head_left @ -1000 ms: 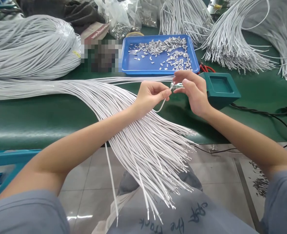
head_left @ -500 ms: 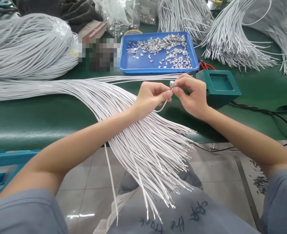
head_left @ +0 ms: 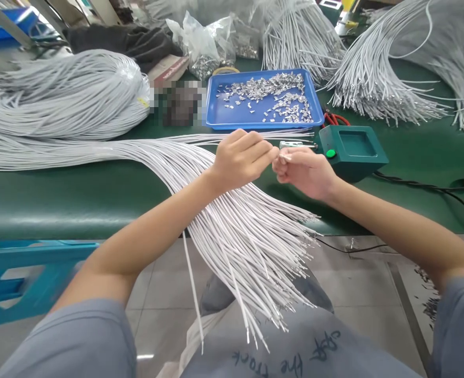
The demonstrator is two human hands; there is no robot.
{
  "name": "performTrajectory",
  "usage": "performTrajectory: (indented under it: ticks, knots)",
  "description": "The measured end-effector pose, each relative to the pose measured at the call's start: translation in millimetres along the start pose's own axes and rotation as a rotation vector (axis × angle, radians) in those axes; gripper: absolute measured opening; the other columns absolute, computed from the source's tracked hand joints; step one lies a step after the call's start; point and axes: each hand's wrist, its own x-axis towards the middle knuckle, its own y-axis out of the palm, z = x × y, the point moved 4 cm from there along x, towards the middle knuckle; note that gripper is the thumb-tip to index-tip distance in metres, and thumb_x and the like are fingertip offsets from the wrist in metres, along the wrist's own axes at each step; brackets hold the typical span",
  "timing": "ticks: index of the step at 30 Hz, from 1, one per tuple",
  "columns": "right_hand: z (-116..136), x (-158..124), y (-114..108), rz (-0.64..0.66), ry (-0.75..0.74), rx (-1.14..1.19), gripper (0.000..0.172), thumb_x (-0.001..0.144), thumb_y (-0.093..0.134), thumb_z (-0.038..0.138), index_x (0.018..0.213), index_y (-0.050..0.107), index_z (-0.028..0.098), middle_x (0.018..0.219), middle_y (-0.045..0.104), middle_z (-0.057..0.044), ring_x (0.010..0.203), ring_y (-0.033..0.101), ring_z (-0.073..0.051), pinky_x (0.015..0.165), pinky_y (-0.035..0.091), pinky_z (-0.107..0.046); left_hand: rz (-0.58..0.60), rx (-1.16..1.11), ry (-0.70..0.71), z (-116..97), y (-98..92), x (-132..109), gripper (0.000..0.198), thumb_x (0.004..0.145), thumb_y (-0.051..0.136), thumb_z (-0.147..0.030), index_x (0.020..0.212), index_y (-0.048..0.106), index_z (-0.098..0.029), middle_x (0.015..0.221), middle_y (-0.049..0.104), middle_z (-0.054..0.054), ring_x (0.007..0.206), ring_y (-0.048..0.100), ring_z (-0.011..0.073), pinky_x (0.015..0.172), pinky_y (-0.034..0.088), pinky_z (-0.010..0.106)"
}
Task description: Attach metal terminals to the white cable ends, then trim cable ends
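Note:
My left hand is closed, palm down, over the fanned bundle of white wires. Its fingertips meet those of my right hand, and what they hold is hidden. My right hand is turned palm up with curled fingers. Between its thumb and fingers shows the short, pale end of a white wire. Just behind these fingers sits the metal head of a small green device with a lit green button. The bundle's free ends, their tips bare and shiny, hang over the table edge above my lap.
A blue tray of small metal terminals stands behind my hands. Coiled wires lie at left, with more wire bundles at back right. Plastic bags stand at the back. A black cable runs right from the device.
My left hand has rolled over so its back faces up. My right hand has turned palm up and dropped slightly, uncovering the device's metal head and green button. The view has shifted a little.

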Motion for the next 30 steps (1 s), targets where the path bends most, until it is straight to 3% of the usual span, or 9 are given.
performTrajectory:
  ticks: [3, 5, 9, 12, 16, 21, 27, 30]
  knots:
    - [-1.8, -1.4, 7.4, 0.116, 0.112, 0.108, 0.025, 0.071, 0.066, 0.034, 0.063, 0.049, 0.018, 0.061, 0.039, 0.003, 0.055, 0.041, -0.009, 0.044, 0.031, -0.021, -0.028, 0.105, 0.092, -6.4, -3.3, -0.8, 0.019, 0.085, 0.065, -0.037, 0.071, 0.066, -0.023, 0.065, 0.061, 0.002, 0.067, 0.056, 0.0162, 0.064, 0.041, 0.032]
    - [2.0, 0.8, -0.5, 0.021, -0.028, -0.038, 0.024, 0.076, 0.064, 0.037, 0.067, 0.051, 0.018, 0.062, 0.044, 0.003, 0.055, 0.044, -0.009, 0.045, 0.035, -0.021, -0.072, 0.096, 0.063, -12.7, -2.3, -1.5, 0.018, 0.084, 0.064, -0.031, 0.070, 0.066, -0.021, 0.063, 0.060, 0.001, 0.061, 0.053, 0.0141, 0.061, 0.040, 0.030]
    - [13.8, 1.4, -22.1, -0.329, -0.564, -0.670, 0.016, 0.086, 0.056, 0.032, 0.097, 0.062, 0.021, 0.080, 0.062, -0.002, 0.071, 0.058, -0.012, 0.055, 0.047, -0.023, -0.059, -0.101, -0.289, -13.3, 1.1, 1.9, 0.017, 0.080, 0.062, -0.020, 0.064, 0.065, -0.015, 0.059, 0.062, 0.001, 0.055, 0.050, 0.0100, 0.059, 0.041, 0.025]
    - [9.9, 3.3, -22.6, -0.336, -0.761, -1.099, 0.029, 0.090, 0.051, 0.023, 0.118, 0.058, 0.024, 0.096, 0.068, -0.005, 0.084, 0.063, -0.016, 0.062, 0.053, -0.027, 0.009, -0.330, -0.587, -7.3, 2.4, 3.7, 0.016, 0.078, 0.062, -0.015, 0.063, 0.066, -0.012, 0.057, 0.061, 0.001, 0.050, 0.045, 0.0063, 0.053, 0.037, 0.021]
    - [4.3, 6.9, -19.7, -0.284, -0.805, -1.430, 0.028, 0.093, 0.049, 0.021, 0.118, 0.060, 0.023, 0.105, 0.069, -0.008, 0.096, 0.064, -0.021, 0.073, 0.056, -0.033, 0.111, -0.526, -0.796, -2.1, 5.2, 3.0, 0.018, 0.078, 0.063, -0.015, 0.061, 0.067, -0.009, 0.053, 0.058, 0.001, 0.040, 0.031, 0.0021, 0.042, 0.021, 0.020]
    - [4.1, 8.2, -15.3, -0.195, -0.838, -1.618, 0.024, 0.096, 0.047, 0.021, 0.114, 0.063, 0.021, 0.097, 0.071, -0.007, 0.093, 0.063, -0.019, 0.072, 0.053, -0.030, 0.156, -0.590, -0.895, 3.9, 8.0, 0.6, 0.024, 0.079, 0.062, -0.012, 0.056, 0.066, -0.008, 0.043, 0.048, -0.001, 0.036, 0.027, 0.0009, 0.040, 0.015, 0.019]
    - [9.5, 7.7, -13.9, -0.204, -0.891, -1.619, 0.027, 0.100, 0.040, 0.025, 0.090, 0.065, 0.020, 0.085, 0.070, -0.006, 0.082, 0.059, -0.016, 0.069, 0.047, -0.027, 0.177, -0.652, -0.960, 3.4, 8.9, -0.3, 0.025, 0.080, 0.064, -0.010, 0.055, 0.066, -0.007, 0.043, 0.047, 0.000, 0.035, 0.026, 0.0001, 0.040, 0.012, 0.019]
    - [11.4, 8.7, -13.2, -0.217, -0.816, -1.512, 0.027, 0.097, 0.044, 0.025, 0.079, 0.062, 0.019, 0.081, 0.069, -0.006, 0.080, 0.057, -0.016, 0.067, 0.044, -0.029, 0.195, -0.712, -1.035, 2.7, 12.4, -1.9, 0.025, 0.081, 0.062, -0.009, 0.057, 0.065, -0.007, 0.047, 0.049, 0.000, 0.036, 0.025, -0.0004, 0.040, 0.013, 0.019]
